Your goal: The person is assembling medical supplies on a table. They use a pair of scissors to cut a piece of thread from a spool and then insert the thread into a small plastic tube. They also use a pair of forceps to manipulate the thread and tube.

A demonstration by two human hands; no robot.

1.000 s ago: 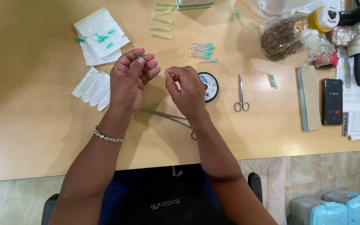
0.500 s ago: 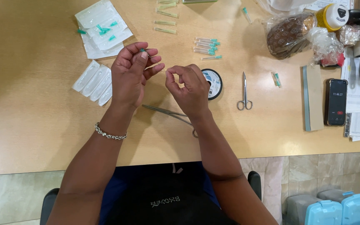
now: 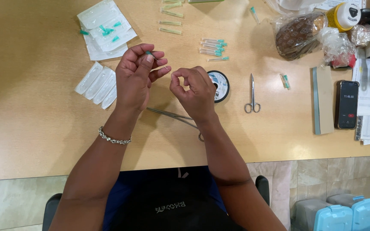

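Needle [image 3: 152,54] with a green hub is pinched between the thumb and fingertips of the left hand [image 3: 135,79], raised above the table [image 3: 31,128], its thin metal tip pointed toward the right hand [image 3: 195,92]. The thumb and forefinger of the right hand are pressed together just beside that tip, apparently on a fine thread that is too thin to be made out; the other fingers are curled in. Threading of the needle seems to be the step in hand. A steady, close alignment of the two pinches would be called for next. Forceps [image 3: 174,117] lie on the table beneath the wrists, a black spool [image 3: 220,83] is half hidden behind the right hand, scissors [image 3: 252,95] lie further right, and more green-hubbed needles [image 3: 213,46] are laid out beyond.
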